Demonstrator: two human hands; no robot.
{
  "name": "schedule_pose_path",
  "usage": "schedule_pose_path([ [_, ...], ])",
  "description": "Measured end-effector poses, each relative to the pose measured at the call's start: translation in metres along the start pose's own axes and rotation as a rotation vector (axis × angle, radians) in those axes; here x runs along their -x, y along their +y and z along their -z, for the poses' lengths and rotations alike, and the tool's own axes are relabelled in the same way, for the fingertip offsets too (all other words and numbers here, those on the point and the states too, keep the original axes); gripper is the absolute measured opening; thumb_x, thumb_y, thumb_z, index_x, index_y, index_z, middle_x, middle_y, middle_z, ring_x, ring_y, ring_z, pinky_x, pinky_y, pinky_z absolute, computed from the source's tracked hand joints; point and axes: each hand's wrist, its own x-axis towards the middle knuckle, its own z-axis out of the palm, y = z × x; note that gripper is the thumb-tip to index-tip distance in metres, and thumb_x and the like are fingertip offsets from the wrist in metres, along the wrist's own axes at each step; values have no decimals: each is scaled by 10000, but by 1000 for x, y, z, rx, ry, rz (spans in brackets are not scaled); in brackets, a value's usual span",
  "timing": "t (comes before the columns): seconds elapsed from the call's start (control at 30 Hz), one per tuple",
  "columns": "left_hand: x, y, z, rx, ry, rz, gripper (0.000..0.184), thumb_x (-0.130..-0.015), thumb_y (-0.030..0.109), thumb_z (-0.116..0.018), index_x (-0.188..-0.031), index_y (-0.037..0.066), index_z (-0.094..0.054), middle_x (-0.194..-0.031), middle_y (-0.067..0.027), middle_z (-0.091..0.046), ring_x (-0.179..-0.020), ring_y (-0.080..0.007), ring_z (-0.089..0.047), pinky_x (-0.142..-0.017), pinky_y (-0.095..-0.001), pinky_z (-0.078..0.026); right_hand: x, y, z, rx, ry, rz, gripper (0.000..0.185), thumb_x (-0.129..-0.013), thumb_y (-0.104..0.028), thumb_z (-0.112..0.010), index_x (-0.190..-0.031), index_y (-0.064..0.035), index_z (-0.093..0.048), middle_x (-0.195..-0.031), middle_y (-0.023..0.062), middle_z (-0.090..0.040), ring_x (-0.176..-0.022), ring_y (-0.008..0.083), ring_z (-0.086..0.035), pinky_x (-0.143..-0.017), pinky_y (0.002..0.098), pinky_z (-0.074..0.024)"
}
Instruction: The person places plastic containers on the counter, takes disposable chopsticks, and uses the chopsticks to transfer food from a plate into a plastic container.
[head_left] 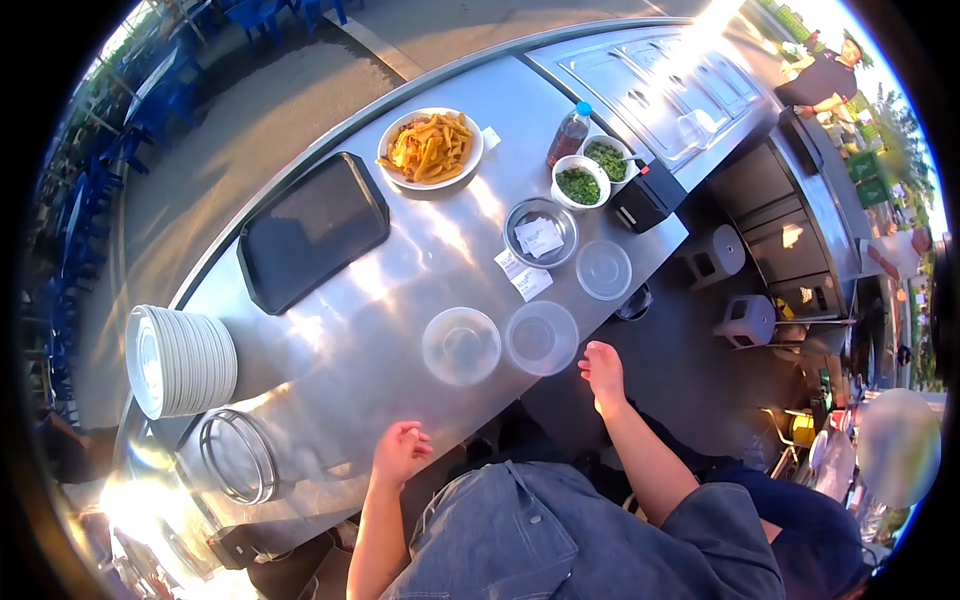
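My left hand hovers at the near edge of the steel counter, its fingers loosely curled with nothing visible between them. Just right of two clear round plastic containers, my right hand is raised with its fingers bent and apart, holding nothing. A clear round lid lies beyond it. Paper slips sit in a metal bowl, with another slip beside the bowl. Farther back, a white plate bears a pile of orange-yellow food.
A black tray lies at the far edge. Stacked white plates and a metal ring rack stand left. Two bowls of chopped greens, a bottle and a black device are at right. A person stands beyond.
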Motion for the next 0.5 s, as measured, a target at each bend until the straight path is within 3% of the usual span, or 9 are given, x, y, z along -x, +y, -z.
schedule_pose_path([
  [0.27,-16,7,-17,1,28,24,252,-961,125,-488,-1156,-28,-531,-932,-141,-634,-733,-191,-644,-663,-301,-532,-50,-10,-1,15,12,140,239,-938,-176,-594,-1120,-26,-558,-967,32,-595,-790,104,-590,-664,244,-472],
  [0.33,-20,10,-21,-10,40,27,250,-960,124,-489,-1154,-29,-533,-931,-142,-635,-734,-190,-645,-660,-301,-534,-64,-19,-5,80,-52,261,247,-935,-148,-594,-1151,-32,-574,-960,22,-609,-798,96,-593,-666,237,-467],
  [0.5,-28,21,-33,-25,50,15,245,-960,121,-490,-1146,-28,-542,-928,-144,-641,-732,-184,-648,-651,-301,-536,-89,-52,-31,231,-177,256,299,-929,-132,-595,-1205,-21,-565,-971,45,-607,-793,109,-593,-667,246,-467],
])
